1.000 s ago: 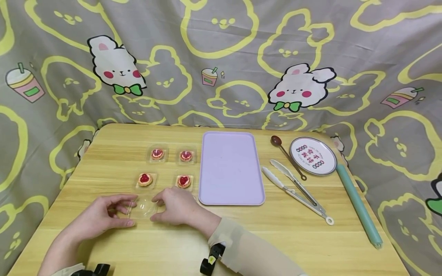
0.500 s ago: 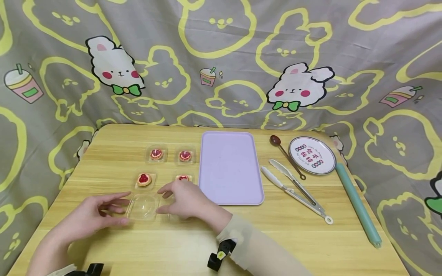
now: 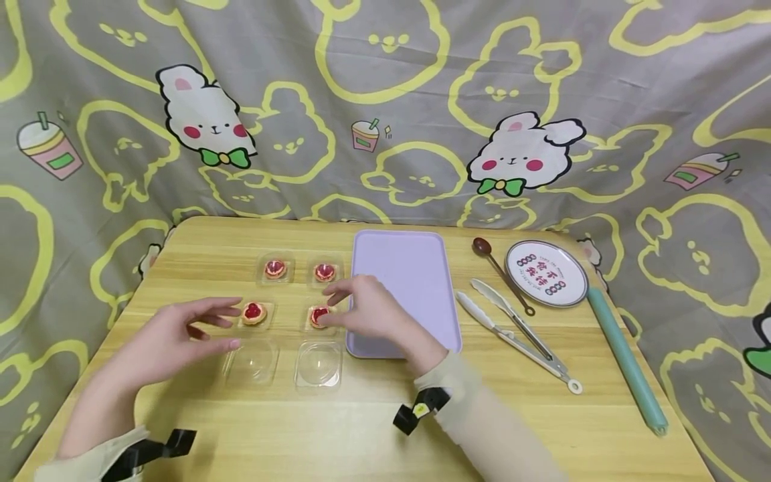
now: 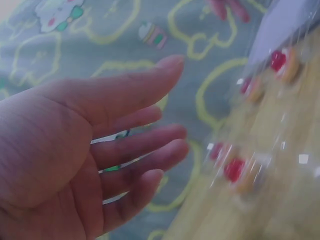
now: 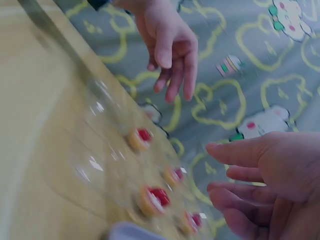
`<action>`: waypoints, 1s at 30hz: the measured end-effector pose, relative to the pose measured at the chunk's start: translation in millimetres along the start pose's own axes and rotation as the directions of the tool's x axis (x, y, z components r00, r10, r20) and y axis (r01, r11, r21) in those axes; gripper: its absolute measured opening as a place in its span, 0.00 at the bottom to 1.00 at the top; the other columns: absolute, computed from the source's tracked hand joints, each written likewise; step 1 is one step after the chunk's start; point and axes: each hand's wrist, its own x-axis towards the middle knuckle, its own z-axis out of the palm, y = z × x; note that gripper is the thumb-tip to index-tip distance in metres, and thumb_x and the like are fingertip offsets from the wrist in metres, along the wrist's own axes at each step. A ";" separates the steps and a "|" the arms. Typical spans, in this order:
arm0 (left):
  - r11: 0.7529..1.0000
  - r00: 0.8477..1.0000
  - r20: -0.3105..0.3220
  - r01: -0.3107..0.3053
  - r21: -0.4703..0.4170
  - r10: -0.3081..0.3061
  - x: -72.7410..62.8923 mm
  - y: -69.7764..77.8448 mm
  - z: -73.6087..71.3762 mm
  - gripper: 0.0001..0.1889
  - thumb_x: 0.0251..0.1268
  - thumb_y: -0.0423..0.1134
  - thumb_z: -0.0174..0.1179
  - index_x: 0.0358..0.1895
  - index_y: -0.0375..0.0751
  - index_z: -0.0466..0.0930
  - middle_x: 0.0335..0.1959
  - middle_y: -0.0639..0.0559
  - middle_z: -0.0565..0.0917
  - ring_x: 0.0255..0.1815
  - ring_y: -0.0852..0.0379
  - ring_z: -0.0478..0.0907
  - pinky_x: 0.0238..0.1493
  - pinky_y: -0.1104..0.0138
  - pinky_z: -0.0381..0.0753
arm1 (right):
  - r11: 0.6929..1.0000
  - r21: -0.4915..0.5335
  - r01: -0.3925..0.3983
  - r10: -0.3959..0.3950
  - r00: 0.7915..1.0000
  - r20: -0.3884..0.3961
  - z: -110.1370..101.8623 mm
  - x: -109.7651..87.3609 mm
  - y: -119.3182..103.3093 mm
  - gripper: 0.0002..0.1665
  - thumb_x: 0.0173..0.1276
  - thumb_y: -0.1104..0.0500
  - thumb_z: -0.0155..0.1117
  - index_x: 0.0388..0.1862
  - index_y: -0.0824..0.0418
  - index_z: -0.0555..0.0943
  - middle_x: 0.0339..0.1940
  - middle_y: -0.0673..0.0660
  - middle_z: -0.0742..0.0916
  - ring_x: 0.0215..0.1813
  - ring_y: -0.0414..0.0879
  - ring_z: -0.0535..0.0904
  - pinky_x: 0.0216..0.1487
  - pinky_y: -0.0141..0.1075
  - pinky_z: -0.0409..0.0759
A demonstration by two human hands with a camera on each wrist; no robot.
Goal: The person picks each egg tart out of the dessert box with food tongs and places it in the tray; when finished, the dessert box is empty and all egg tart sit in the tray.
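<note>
My left hand (image 3: 175, 338) hovers with loosely spread fingers and holds nothing, beside a red-topped tart (image 3: 253, 313) in a clear plastic base. The right hand (image 3: 373, 311), fingers slightly bent with a gap between thumb and fingertips, is over the tray's left edge. Its thumb overlaps another red-topped tart (image 3: 318, 317) in the head view; the right wrist view shows nothing in that hand (image 5: 270, 185). Two clear plastic pieces, a left one (image 3: 251, 361) and a right one (image 3: 318, 365), lie in front of these tarts. Behind, two tarts (image 3: 275, 269) (image 3: 324, 272) sit in clear plastic boxes.
A lilac tray (image 3: 403, 288) lies mid-table. To its right are tongs (image 3: 521, 335), a brown spoon (image 3: 502, 274), a round plate with red characters (image 3: 546, 273) and a green rolled cylinder (image 3: 626, 361). A patterned curtain (image 3: 415, 100) hangs behind the wooden table (image 3: 289, 435).
Both hands have come away from the left clear piece. The left hand rose slightly; the right moved up and right towards the tray, uncovering the right clear piece.
</note>
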 end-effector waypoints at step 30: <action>0.979 0.981 0.104 0.175 -0.103 -0.165 146.0 -5.3 82.1 0.56 0.58 0.35 0.80 0.84 0.32 0.51 0.79 0.35 0.65 0.43 0.52 0.88 0.64 0.47 0.78 | 0.986 -0.076 -0.149 0.154 0.986 0.059 -7.4 90.2 77.8 0.54 0.58 0.54 0.86 0.79 0.66 0.69 0.73 0.63 0.79 0.73 0.56 0.74 0.77 0.42 0.66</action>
